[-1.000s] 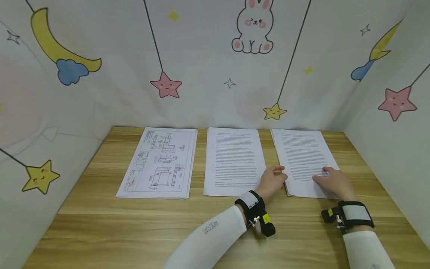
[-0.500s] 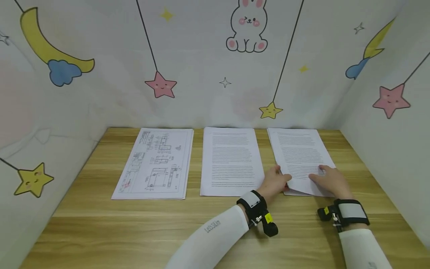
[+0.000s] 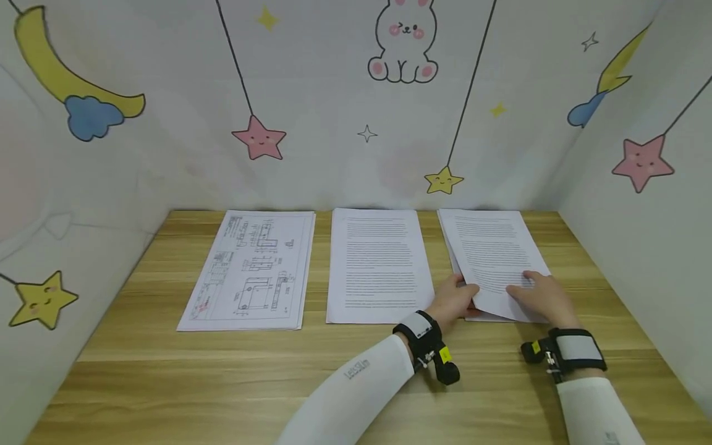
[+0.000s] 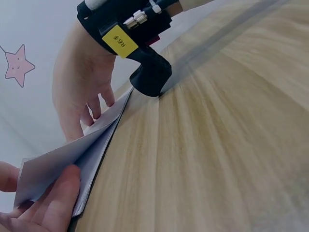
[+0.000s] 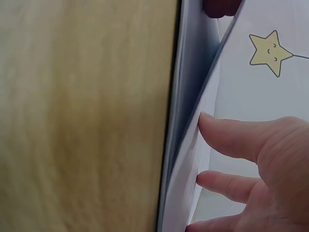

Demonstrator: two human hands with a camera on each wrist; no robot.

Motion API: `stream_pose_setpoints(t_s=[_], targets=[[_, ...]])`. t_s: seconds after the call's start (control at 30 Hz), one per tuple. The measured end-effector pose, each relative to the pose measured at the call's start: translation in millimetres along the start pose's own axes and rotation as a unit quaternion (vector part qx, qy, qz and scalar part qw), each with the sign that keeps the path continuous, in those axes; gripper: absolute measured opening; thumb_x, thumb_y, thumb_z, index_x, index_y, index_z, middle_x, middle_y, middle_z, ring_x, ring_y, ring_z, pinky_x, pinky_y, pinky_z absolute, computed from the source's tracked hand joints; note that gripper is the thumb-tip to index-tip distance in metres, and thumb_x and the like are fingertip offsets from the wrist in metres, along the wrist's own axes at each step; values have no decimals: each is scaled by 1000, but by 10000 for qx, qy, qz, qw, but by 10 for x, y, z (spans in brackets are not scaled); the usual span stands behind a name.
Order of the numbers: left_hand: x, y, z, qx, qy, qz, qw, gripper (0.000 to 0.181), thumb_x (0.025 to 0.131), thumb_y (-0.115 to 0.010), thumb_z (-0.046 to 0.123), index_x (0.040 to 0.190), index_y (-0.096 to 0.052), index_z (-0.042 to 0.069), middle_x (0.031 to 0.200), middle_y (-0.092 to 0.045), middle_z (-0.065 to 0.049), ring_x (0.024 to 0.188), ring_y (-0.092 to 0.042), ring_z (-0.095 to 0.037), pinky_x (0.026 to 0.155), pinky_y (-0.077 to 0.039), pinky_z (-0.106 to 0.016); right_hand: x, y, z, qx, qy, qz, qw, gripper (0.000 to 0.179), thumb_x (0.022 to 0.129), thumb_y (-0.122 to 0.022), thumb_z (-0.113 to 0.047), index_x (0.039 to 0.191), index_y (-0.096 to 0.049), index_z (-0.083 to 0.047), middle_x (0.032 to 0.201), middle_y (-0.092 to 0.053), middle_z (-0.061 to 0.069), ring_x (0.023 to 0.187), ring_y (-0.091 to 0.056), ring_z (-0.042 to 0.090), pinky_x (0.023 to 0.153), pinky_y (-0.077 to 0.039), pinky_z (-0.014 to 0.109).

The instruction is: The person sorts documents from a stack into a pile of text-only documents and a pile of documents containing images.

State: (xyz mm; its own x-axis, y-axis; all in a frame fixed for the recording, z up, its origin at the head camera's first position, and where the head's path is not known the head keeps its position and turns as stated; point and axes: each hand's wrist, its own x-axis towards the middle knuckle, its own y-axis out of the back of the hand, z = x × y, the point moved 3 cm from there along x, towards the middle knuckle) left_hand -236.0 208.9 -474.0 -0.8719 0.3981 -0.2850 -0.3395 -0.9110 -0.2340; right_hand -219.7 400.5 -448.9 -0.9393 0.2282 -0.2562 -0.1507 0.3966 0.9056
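Observation:
At the right of the table lies a stack of printed text sheets (image 3: 486,318). My left hand (image 3: 452,301) pinches the raised near-left corner of its upper paper (image 3: 484,247), thumb on top and fingers underneath. The left wrist view shows those fingers (image 4: 60,200) in the gap between the lifted paper (image 4: 46,169) and the pages below. My right hand (image 3: 547,300) rests on the same paper near its right side, fingers spread. In the right wrist view its thumb and fingertips (image 5: 207,121) touch the printed face, while the paper bows up toward the left hand (image 5: 222,7).
A second stack of text pages (image 3: 378,266) lies in the middle of the wooden table (image 3: 222,383). Left of it is a stack topped by a technical drawing (image 3: 250,272). White cloth walls (image 3: 328,167) with cartoon prints enclose the back and sides.
My left hand has moved from beside the right stack to its near-left corner, gripped the upper paper and raised it. My right hand stays on the page. The head view has shifted slightly.

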Motion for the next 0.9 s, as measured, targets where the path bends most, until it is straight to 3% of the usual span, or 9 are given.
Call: stream_pose_setpoints(t_s=[0.2, 0.4, 0.5, 0.63, 0.9], targets=[[4, 48, 20, 851, -305, -61, 9959, 37, 94, -54, 1, 130, -58, 9, 115, -70, -6, 103, -67, -15, 88, -54, -29, -7, -8, -47, 220, 38, -32, 9997, 75, 99, -50, -43, 145, -33, 14, 144, -31, 47, 133, -30, 64, 106, -34, 71], [-1, 90, 12, 133, -54, -371, 9992, 49, 91, -46, -10, 134, -53, 13, 111, -71, -9, 98, -73, -30, 76, -61, -34, -29, 110, 35, 867, -235, 22, 9960, 82, 102, -37, -53, 153, -18, 9, 151, -19, 45, 136, -24, 63, 107, -29, 72], [-14, 124, 30, 202, -124, -360, 9991, 52, 90, -46, -12, 135, -53, 13, 113, -70, -7, 101, -71, -24, 79, -60, -33, -45, 186, 105, 1226, -460, 190, 9912, 85, 102, -34, -56, 155, -13, 7, 154, -15, 43, 139, -21, 62, 108, -27, 72], [-47, 173, 66, 387, -204, -282, 9986, 48, 89, -47, -12, 132, -53, 11, 114, -68, -5, 104, -67, -19, 87, -57, -34, -63, 241, 217, 1904, -786, 343, 9779, 87, 100, -32, -60, 158, -8, 0, 157, -13, 39, 143, -20, 59, 111, -26, 70], [-135, 269, 124, 510, -325, -343, 9976, 46, 92, -47, -7, 133, -52, 12, 118, -67, -4, 105, -68, -18, 87, -58, -34, -56, 232, 351, 3172, -1152, 532, 9398, 88, 96, -27, -70, 160, -6, -12, 167, -6, 20, 152, -10, 47, 118, -17, 66]])
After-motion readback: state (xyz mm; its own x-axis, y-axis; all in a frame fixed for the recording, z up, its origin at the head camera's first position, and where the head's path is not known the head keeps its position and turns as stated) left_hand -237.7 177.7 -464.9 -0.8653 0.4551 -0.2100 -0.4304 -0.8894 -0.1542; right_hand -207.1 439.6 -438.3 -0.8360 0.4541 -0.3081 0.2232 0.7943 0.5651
